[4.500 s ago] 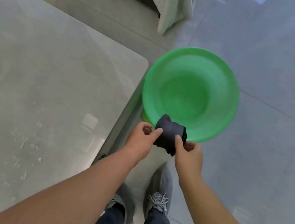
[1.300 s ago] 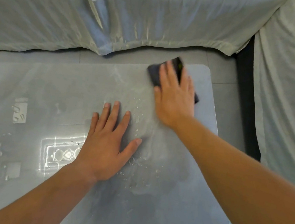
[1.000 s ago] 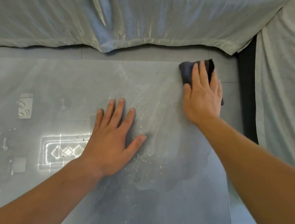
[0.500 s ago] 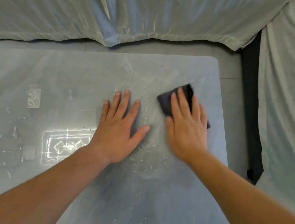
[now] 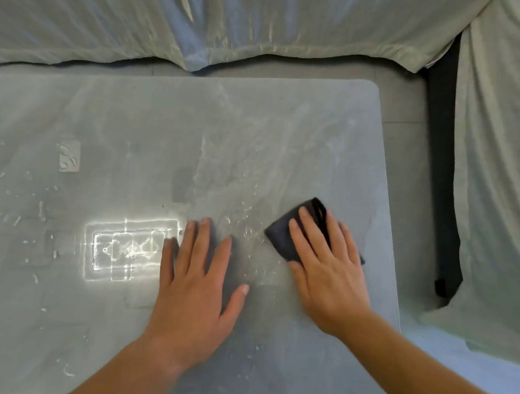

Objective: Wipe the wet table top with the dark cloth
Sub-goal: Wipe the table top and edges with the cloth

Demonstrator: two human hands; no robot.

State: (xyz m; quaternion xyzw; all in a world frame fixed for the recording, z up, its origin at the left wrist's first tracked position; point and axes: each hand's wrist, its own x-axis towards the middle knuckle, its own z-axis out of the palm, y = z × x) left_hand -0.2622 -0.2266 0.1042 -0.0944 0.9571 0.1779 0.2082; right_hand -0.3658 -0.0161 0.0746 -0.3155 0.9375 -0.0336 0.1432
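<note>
The grey table top point(image 5: 128, 135) fills most of the view, with water drops and streaks scattered over its middle and left. The dark cloth point(image 5: 282, 234) lies folded on the table near the right edge. My right hand point(image 5: 325, 264) presses flat on the cloth with straight fingers, covering most of it. My left hand point(image 5: 198, 284) rests flat on the wet surface just left of the cloth, fingers spread.
A sofa under a pale sheet point(image 5: 241, 14) runs along the table's far side, and another covered piece point(image 5: 512, 162) stands to the right. A narrow strip of grey floor point(image 5: 407, 107) separates them from the table. A bright light reflection point(image 5: 128, 246) lies beside my left hand.
My right hand has dragged the cloth from the far right corner back toward me, ending beside my left hand. The left hand stayed flat on the table.
</note>
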